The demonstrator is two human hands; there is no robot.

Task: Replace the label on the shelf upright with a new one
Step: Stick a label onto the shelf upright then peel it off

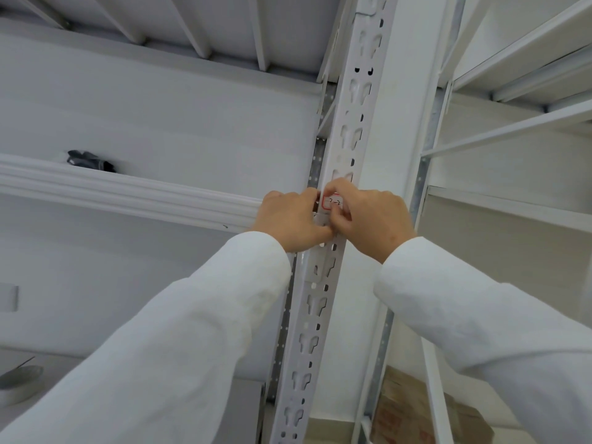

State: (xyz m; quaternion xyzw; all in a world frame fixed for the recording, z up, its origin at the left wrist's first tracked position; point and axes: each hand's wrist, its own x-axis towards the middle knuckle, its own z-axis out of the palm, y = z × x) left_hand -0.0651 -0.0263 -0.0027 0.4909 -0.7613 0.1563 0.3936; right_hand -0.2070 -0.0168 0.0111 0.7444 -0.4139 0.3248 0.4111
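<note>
Both hands pinch the label (pixel 333 202) against the upright (pixel 347 129): left hand (pixel 290 221), right hand (pixel 368 216), grips narrow. I judge skew or creasing likely if one side lands first.

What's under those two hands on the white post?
A small red-bordered label with handwritten marks shows between the left hand and right hand, stuck on the slotted upright. Fingers cover most of it, so its text is unreadable.

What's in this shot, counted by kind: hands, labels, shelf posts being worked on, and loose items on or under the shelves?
Hands: 2, left hand and right hand
Labels: 1, red-bordered label
Shelf uprights being worked on: 1, perforated upright
Loose items: 2, dark bundle, cardboard box
Total: 6
</note>
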